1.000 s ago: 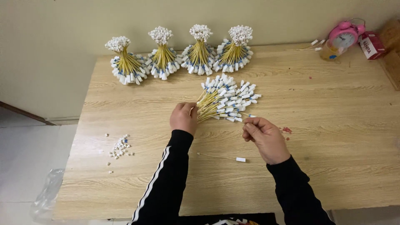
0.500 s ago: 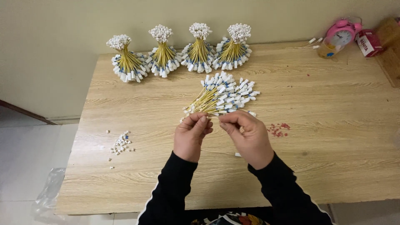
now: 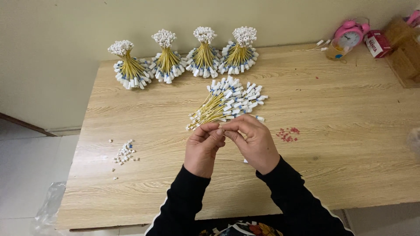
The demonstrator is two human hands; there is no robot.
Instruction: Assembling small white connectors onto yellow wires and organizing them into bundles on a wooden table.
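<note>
Seen from above, a person in black sleeves works at a wooden table (image 3: 341, 144). Nearest the viewer, the left hand (image 3: 203, 148) and right hand (image 3: 256, 142) meet at their fingertips, both curled nearly closed and pinching something small between them; what it is cannot be made out. Just beyond the fingertips lies a loose fan of yellow wires (image 3: 227, 102) with white and blue tipped ends, its narrow end almost touching the hands. A scatter of small white connectors (image 3: 124, 153) sits to the left, and a patch of tiny red pieces (image 3: 288, 134) to the right. Along the far edge stand four tied wire bundles (image 3: 186, 59), upright in a row. A pink alarm clock (image 3: 350, 35) sits at the far right corner.
</note>
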